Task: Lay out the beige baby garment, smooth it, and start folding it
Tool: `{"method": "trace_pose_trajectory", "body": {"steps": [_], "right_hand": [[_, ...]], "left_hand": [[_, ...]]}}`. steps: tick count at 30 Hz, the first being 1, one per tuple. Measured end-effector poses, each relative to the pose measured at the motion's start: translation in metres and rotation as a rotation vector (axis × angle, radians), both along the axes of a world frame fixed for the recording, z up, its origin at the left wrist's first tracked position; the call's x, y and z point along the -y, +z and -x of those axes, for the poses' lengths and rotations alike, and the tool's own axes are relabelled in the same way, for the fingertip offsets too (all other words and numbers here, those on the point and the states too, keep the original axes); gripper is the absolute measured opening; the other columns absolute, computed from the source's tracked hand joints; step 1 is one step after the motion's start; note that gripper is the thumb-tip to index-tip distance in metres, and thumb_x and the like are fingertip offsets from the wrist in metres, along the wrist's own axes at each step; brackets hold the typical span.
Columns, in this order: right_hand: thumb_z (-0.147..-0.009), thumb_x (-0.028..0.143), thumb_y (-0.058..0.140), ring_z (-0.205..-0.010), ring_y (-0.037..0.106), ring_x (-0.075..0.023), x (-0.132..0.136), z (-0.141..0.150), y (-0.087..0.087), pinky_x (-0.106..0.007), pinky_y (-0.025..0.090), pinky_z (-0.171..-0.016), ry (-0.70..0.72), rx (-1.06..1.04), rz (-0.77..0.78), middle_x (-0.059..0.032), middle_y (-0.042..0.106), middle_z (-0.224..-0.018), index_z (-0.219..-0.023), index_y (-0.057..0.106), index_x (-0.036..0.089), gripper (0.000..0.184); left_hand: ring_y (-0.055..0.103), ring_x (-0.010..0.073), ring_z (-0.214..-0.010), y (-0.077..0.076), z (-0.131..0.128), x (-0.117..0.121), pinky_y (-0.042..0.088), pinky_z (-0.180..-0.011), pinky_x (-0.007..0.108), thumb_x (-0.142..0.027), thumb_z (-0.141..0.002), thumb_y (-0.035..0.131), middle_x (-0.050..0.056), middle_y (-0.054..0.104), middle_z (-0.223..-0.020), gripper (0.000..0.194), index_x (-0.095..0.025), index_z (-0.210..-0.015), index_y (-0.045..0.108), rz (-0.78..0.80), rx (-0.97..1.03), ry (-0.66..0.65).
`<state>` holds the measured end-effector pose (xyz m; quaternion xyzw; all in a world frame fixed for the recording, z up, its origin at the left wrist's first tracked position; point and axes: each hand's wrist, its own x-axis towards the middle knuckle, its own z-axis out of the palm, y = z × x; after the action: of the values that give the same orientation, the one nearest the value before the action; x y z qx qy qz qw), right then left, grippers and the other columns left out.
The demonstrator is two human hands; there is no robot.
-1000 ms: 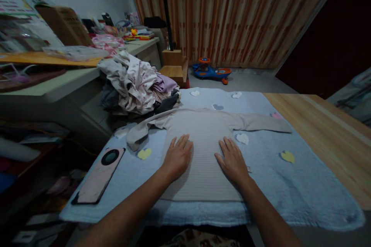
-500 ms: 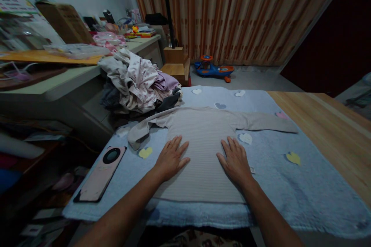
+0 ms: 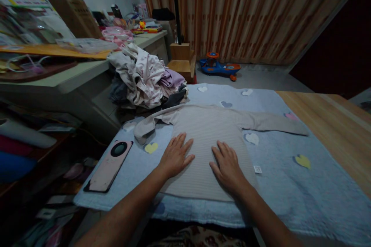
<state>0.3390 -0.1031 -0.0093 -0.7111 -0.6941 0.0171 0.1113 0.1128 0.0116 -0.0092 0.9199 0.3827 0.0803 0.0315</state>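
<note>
The left hand (image 3: 176, 155) and right hand (image 3: 227, 169) rest open, palms down on a beige ribbed long-sleeved top (image 3: 205, 135), neither grip closed. The top lies spread near the blanket's near edge on a blue heart-patterned blanket (image 3: 290, 185). Its right sleeve (image 3: 272, 123) lies straight out, its left sleeve (image 3: 147, 125) bunches, and a heap of rumpled clothes (image 3: 145, 81) remains at the far left corner.

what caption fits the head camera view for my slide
Left hand and right hand rest on a beige ribbed long-sleeved top spread on a blue heart-patterned blanket
</note>
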Motion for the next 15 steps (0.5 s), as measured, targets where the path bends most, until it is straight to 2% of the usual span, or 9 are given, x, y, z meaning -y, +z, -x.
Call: {"method": "trace_pose_trajectory", "body": {"steps": [4,15], "right_hand": [[-0.096,0.038,0.045,-0.145,0.030,-0.0292,0.007,0.002,-0.001,-0.052,0.024,-0.118,0.031,-0.027,-0.015,-0.0128,0.040,-0.155,-0.142,0.050,0.020,0.049],[-0.096,0.039,0.045,-0.137,0.041,-0.0291,0.024,-0.029,-0.007,-0.048,0.034,-0.112,-0.038,-0.008,-0.112,-0.0121,0.049,-0.147,-0.138,0.053,0.020,0.047]], "left_hand": [[0.028,0.0284,-0.148,0.001,0.001,0.000,0.024,-0.119,0.047,-0.052,-0.095,0.050,0.012,0.033,-0.159,0.059,-0.027,-0.148,0.042,0.000,0.015,0.000],[0.032,0.0301,-0.145,0.000,0.006,0.002,0.030,-0.117,0.047,-0.046,-0.095,0.052,0.013,0.038,-0.156,0.054,-0.024,-0.144,0.047,-0.014,0.021,-0.007]]}}
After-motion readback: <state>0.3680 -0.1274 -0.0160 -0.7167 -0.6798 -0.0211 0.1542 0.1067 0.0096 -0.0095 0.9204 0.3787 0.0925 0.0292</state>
